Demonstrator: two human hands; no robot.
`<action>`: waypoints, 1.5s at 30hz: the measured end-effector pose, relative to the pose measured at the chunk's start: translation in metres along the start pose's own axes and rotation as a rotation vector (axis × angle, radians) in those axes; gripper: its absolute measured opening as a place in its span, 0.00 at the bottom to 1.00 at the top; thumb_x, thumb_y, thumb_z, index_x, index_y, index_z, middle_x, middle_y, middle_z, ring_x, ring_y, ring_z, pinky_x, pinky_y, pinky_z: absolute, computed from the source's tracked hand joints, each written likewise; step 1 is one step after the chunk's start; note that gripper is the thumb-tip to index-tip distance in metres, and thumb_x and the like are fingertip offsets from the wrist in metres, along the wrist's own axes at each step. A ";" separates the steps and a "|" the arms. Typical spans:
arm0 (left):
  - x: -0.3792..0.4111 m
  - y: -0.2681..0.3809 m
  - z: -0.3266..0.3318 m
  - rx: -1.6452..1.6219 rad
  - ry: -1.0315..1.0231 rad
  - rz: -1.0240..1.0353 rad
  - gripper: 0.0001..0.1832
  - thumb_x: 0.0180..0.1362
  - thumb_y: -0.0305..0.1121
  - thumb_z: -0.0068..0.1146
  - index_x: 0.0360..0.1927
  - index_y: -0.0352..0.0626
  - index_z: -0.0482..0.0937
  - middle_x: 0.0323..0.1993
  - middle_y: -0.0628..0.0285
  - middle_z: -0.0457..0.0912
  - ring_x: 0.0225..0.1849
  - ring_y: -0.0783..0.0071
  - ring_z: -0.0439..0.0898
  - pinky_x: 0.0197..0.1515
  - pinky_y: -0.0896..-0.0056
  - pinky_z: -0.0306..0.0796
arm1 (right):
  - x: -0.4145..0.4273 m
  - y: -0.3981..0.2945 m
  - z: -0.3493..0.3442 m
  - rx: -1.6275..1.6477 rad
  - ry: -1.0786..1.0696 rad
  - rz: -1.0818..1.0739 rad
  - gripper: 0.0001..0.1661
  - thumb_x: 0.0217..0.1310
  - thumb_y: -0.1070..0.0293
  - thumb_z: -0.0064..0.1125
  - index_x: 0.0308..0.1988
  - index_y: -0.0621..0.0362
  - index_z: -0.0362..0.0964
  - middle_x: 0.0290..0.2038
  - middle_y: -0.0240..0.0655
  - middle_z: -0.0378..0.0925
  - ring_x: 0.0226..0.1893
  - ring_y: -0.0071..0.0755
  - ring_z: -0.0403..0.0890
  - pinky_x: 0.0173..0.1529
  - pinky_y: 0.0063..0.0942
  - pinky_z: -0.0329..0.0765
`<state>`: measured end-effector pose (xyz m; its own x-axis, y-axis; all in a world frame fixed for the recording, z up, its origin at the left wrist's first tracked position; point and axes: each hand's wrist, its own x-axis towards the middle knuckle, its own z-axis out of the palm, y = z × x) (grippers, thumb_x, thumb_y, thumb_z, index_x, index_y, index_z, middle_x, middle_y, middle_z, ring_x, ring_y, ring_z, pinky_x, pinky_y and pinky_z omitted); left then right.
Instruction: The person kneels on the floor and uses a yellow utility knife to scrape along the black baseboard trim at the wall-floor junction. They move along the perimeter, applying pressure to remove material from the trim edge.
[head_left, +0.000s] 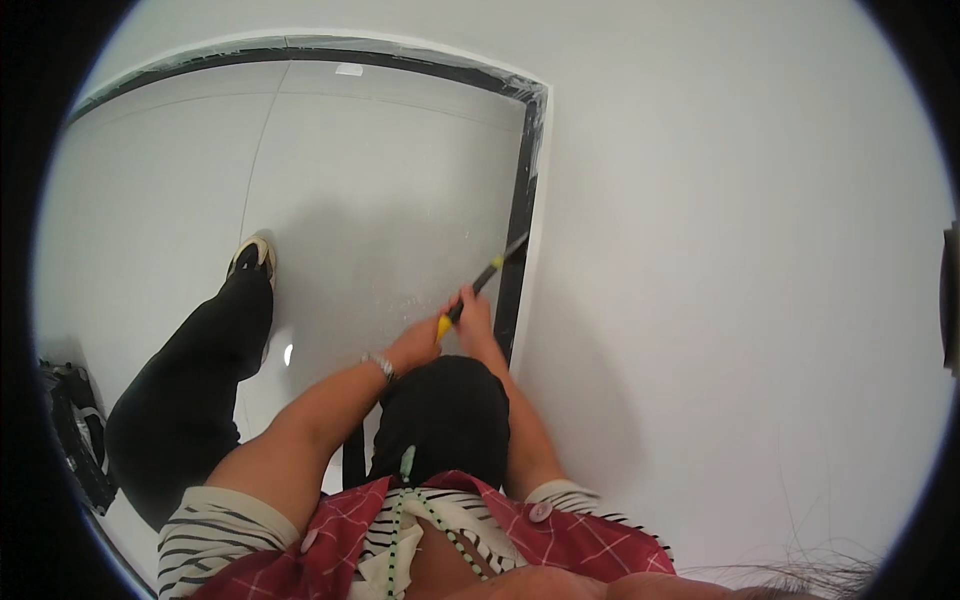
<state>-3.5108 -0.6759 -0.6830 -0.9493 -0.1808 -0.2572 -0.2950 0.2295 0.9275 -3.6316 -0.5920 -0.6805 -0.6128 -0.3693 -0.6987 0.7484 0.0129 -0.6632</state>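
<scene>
Both hands grip a long-handled scraper with a black and yellow handle (484, 279). My left hand (417, 345), with a metal-banded wristwatch (380, 365), is around the yellow butt end. Farther up the black part of the handle is my right hand (475, 321). The thin metal blade (516, 244) angles up to the right, and its tip meets the black skirting board (519, 202) near its wall-side edge. Whitish film and smears show on the skirting, heaviest around the corner (534, 94). My fingers hide part of the handle.
A white wall (720, 247) rises on the right. Pale floor tiles (360, 172) carry white specks near my hands. My bent knee (442, 420) is just below them, and my shoe (253, 259) rests at left. A black bag or case (75, 435) stands at far left.
</scene>
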 end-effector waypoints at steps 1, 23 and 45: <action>0.002 0.001 -0.003 -0.015 0.016 -0.004 0.41 0.46 0.18 0.42 0.68 0.51 0.54 0.44 0.36 0.76 0.48 0.40 0.74 0.50 0.50 0.68 | -0.015 0.009 0.002 0.044 0.022 0.018 0.16 0.68 0.58 0.46 0.31 0.58 0.62 0.22 0.36 0.67 0.22 0.40 0.73 0.31 0.42 0.75; 0.121 0.053 -0.069 0.170 -0.114 -0.136 0.18 0.44 0.22 0.50 0.43 0.35 0.70 0.32 0.41 0.79 0.37 0.42 0.79 0.38 0.52 0.73 | 0.058 -0.104 0.054 -0.210 0.039 -0.162 0.12 0.64 0.65 0.50 0.35 0.64 0.66 0.28 0.39 0.74 0.28 0.35 0.77 0.33 0.33 0.77; 0.129 0.061 -0.084 0.171 -0.072 -0.114 0.14 0.47 0.25 0.51 0.38 0.30 0.70 0.32 0.39 0.78 0.36 0.43 0.78 0.39 0.52 0.73 | -0.380 -0.230 0.052 -1.482 0.670 -1.559 0.17 0.41 0.85 0.45 0.35 0.63 0.74 0.22 0.37 0.74 0.18 0.38 0.72 0.22 0.30 0.69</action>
<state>-3.6421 -0.7660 -0.6364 -0.9124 -0.1471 -0.3819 -0.4088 0.3712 0.8337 -3.5571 -0.5028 -0.2484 -0.5570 -0.5138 0.6525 -0.7124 0.6994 -0.0574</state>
